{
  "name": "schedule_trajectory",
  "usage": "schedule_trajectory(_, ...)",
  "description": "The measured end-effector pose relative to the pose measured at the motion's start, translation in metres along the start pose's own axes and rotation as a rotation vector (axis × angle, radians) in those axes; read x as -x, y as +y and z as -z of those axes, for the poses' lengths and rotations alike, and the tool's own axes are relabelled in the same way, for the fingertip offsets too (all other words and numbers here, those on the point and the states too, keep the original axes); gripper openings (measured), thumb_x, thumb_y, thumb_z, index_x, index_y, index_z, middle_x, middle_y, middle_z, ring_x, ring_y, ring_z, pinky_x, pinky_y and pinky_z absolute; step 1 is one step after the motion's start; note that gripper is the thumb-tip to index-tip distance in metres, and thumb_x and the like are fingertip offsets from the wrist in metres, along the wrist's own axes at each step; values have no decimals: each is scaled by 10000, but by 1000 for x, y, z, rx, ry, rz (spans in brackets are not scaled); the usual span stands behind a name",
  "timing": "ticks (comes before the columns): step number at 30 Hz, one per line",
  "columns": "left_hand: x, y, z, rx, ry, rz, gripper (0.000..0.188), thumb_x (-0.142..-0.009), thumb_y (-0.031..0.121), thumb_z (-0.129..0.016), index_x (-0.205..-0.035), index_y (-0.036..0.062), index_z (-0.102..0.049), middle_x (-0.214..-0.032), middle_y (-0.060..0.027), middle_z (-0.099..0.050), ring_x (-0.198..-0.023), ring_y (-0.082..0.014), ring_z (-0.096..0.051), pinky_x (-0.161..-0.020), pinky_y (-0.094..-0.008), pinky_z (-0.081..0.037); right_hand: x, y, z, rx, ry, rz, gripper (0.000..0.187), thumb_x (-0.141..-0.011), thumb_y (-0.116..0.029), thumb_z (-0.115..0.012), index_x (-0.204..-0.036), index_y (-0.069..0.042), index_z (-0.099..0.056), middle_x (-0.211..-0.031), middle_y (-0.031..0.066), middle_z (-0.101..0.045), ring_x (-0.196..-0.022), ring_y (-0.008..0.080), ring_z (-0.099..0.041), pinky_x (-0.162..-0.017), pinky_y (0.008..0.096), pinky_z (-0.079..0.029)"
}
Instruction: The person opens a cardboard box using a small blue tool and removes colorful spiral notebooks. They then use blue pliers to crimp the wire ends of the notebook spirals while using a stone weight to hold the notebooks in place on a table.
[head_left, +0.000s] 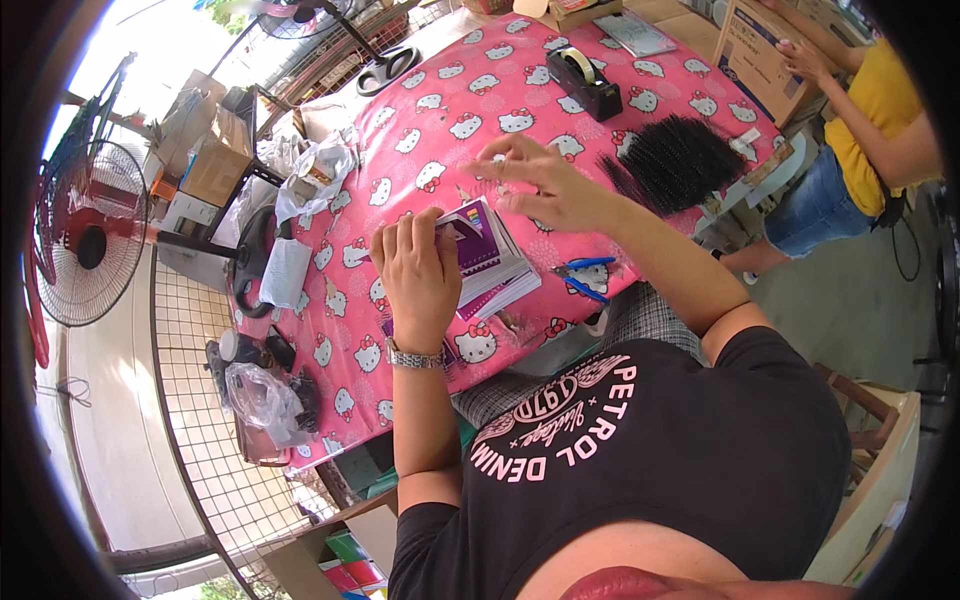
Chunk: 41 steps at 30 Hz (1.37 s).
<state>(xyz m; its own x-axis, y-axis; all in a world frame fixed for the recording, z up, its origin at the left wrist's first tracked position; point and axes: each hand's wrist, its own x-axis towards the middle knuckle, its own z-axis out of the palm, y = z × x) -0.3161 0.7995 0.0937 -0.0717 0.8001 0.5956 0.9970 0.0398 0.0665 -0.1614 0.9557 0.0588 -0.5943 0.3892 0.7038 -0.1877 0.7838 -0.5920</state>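
Note:
My left hand [412,268], with a metal watch at its wrist, is closed on a purple card [466,232], thumb over its upper side. That card is at the top left of a stack of purple-and-white printed cards [500,284] on the table. My right hand [556,188] hovers just above and right of the stack. Its fingers are apart and I see nothing held in them. Blue-handled pliers [586,278] lie open to the right of the stack, near the table's front edge.
The pink cartoon-print tablecloth [420,150] carries a black tape dispenser [588,88] and a pile of black bristly strips [678,165]. At the right, a person in yellow [885,100] handles a cardboard box [765,58]. A standing fan [92,240] and plastic bags [265,400] are left.

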Motion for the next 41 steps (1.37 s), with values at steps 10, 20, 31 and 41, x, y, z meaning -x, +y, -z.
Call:
schedule_trajectory(10, 0, -4, -4, 33, 42, -17, 129, -894, 146, -583, -1008, 85, -591, -906, -89, -620, -908, -287, -566, -972, -445, -365, -14, -19, -8, -138, -78, 23, 162, -886, -96, -639, -1043, -77, -679, -925, 41, -600, -898, 188, -554, -835, 368, -446)
schedule_trajectory(20, -3, 3, -10, 40, 111, -2, 109, -899, 177, -612, -956, 84, -607, -871, -80, -623, -863, -283, -574, -944, -430, -378, -12, -23, -1, -131, -97, -54, 187, -890, -29, -609, -1068, -69, -650, -959, 70, -581, -913, 211, -571, -793, 331, -479)
schedule_trajectory(31, 0, 4, -9, 16, 90, 19, 154, -885, 177, -617, -1007, 84, -604, -897, -82, -630, -878, -280, -579, -910, -430, -380, -11, -20, 0, -132, -238, -20, 277, -887, 8, -582, -1141, -87, -638, -972, 86, -564, -864, 210, -570, -751, 331, -486)
schedule_trajectory(41, 0, 11, -10, 60, -54, 31, 302, -872, 172, -612, -1146, 79, -527, -1086, -115, -600, -1008, -276, -570, -957, -431, -350, -33, -50, 25, -100, -503, -474, 513, -930, -150, -615, -1417, -179, -458, -1079, 126, -628, -874, 180, -621, -730, 295, -500)
